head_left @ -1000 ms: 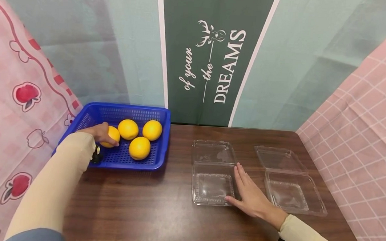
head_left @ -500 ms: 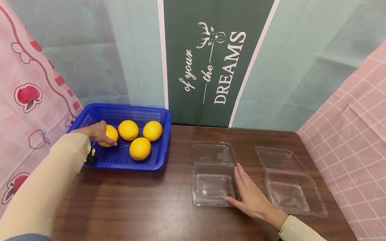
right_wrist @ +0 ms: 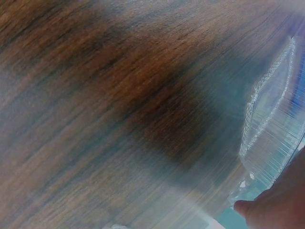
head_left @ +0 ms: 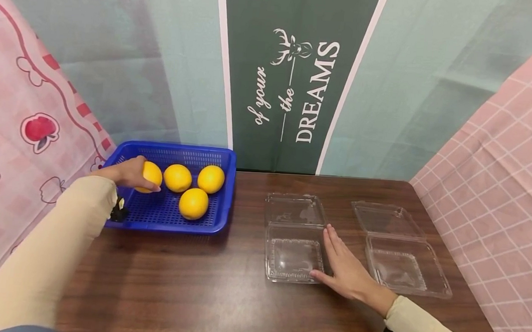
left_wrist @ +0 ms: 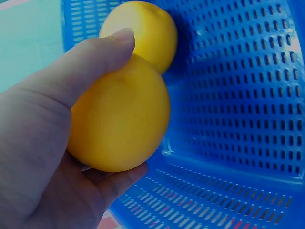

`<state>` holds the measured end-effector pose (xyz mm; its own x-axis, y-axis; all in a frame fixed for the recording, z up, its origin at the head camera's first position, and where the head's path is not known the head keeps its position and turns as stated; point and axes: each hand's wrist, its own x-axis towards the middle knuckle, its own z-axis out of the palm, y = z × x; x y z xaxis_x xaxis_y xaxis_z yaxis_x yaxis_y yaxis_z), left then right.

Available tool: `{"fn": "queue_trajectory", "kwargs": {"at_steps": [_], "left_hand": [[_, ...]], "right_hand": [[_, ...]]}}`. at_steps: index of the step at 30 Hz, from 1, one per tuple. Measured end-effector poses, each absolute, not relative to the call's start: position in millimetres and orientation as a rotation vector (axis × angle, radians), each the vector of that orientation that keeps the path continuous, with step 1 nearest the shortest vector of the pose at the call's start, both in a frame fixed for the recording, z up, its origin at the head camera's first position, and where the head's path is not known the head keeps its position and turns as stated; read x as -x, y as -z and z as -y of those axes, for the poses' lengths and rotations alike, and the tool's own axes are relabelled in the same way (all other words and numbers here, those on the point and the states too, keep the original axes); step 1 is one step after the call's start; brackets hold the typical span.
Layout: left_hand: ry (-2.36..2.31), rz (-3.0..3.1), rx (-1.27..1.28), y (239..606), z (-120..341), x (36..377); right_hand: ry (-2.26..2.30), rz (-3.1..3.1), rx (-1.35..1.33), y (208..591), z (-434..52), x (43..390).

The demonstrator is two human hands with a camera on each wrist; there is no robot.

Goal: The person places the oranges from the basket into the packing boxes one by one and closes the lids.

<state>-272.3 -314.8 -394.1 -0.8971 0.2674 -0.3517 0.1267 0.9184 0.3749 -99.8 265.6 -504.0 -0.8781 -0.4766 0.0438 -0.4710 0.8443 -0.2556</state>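
Observation:
My left hand [head_left: 132,173] grips an orange [head_left: 152,177] at the left side of a blue perforated basket [head_left: 152,212]. In the left wrist view the thumb lies over the top of that orange [left_wrist: 121,121] and fingers curl beneath it; another orange [left_wrist: 152,33] shows behind. Three more oranges sit in the basket: one at the back [head_left: 177,178], one to the right [head_left: 211,178], one nearer the front [head_left: 194,204]. With fingers straight, my right hand [head_left: 346,270] rests at the right edge of a clear plastic clamshell box [head_left: 295,255], its lid folded back.
A second clear clamshell box [head_left: 398,270], lid also laid back, stands right of my right hand. Both boxes and the basket are on a brown wood-grain table [head_left: 222,304]. Printed cloths [head_left: 278,111] hang behind and along both sides.
My left hand has moved slightly left and up with the orange in its grip, away from the other oranges. My right hand and the boxes have stayed put.

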Motion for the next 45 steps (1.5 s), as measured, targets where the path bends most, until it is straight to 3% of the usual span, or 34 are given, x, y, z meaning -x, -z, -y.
{"fn": "queue_trajectory", "kwargs": {"at_steps": [17,45], "left_hand": [[-0.551,-2.741,-0.396,372.3,302.9,270.2],[-0.666,-2.814,-0.696,336.0,252.2,235.0]], "right_hand": [[0.428,-2.982,0.743,501.0,-265.1,102.7],[0.427,-2.976,0.741,495.3,-264.7,109.1]]}}
